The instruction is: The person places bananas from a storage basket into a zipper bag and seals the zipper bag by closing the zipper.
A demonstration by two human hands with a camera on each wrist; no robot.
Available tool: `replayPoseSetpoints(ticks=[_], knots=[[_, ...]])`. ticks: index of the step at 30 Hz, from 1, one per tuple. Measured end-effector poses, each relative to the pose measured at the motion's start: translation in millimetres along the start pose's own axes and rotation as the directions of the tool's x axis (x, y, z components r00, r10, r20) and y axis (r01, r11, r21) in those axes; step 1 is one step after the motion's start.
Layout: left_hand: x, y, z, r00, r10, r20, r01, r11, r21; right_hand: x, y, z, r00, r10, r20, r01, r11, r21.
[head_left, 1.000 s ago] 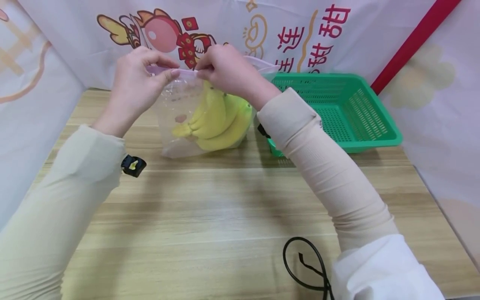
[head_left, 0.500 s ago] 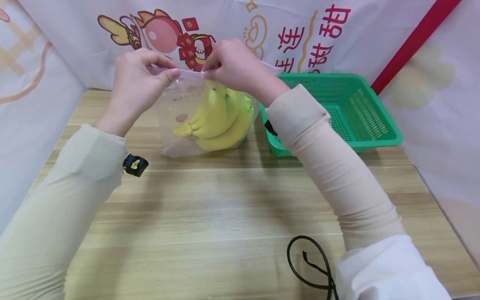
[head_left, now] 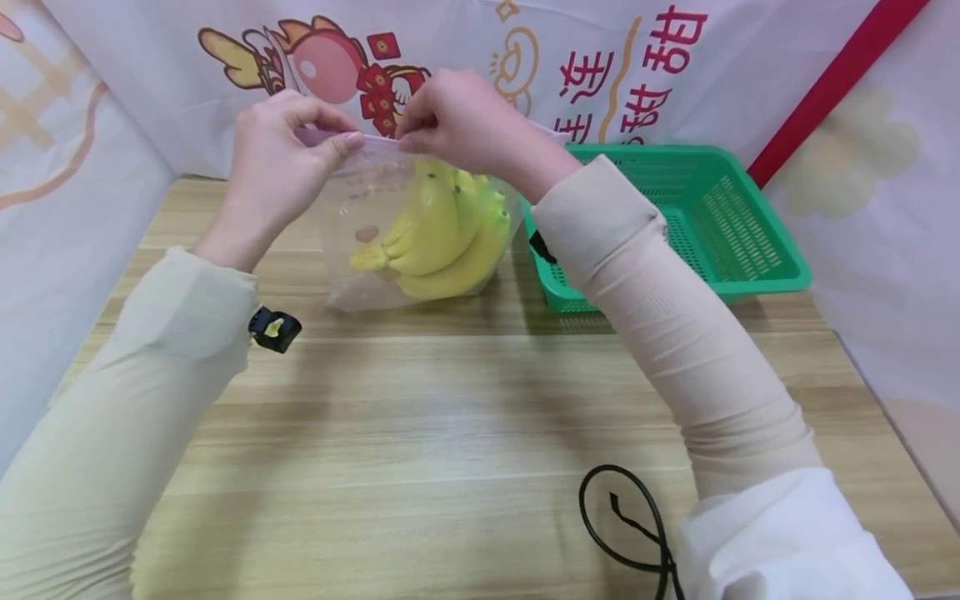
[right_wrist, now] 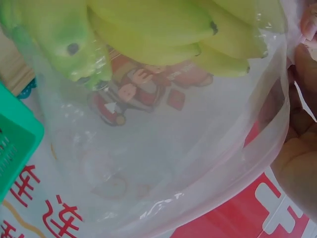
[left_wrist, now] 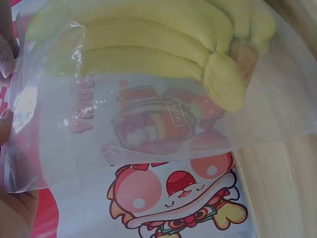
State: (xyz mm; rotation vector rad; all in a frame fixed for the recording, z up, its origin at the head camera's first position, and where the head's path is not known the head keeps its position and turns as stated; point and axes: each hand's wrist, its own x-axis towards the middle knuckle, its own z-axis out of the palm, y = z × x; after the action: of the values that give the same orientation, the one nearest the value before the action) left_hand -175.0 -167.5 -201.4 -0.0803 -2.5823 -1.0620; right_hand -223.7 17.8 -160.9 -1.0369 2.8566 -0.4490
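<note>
A clear zip bag [head_left: 341, 221] with a pink-purple top edge stands at the back of the table, and a bunch of yellow bananas [head_left: 438, 233] lies inside it. With thumb and fingers my left hand [head_left: 273, 162] pinches the top edge near its left end. My right hand [head_left: 468, 121] pinches the same edge a little farther right, fingertips close to the left ones. Through the film in the left wrist view the banana stem [left_wrist: 225, 82] shows. On the right side the bag's edge [right_wrist: 213, 206] gapes in the right wrist view.
A green perforated basket [head_left: 738, 221] stands at the back right, partly behind the right forearm. The looped black cable [head_left: 665, 560] lies at the front right of the wooden table [head_left: 420, 467]. Printed cloth [head_left: 465, 37] hangs close behind the bag.
My right hand has slid slightly right along the bag's edge, its wrist rising and moving right, then come back a little left. My left hand keeps its pinch on the edge.
</note>
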Motion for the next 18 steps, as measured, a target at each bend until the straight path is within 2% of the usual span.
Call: replayPoseSetpoints(ticks=[13,18], knots=[[3.9,-0.4,0.2,0.998,-0.040,0.052,0.037,0.998,0.050,-2.3,4.7,-1.4,1.000,-0.014,0.026,0.014,1.000,-0.028],[3.6,-0.2,0.1,0.998,-0.044,0.044,0.042,0.997,0.059,-4.4,5.8,-1.4,0.999,-0.015,0.041,0.016,0.999,-0.029]])
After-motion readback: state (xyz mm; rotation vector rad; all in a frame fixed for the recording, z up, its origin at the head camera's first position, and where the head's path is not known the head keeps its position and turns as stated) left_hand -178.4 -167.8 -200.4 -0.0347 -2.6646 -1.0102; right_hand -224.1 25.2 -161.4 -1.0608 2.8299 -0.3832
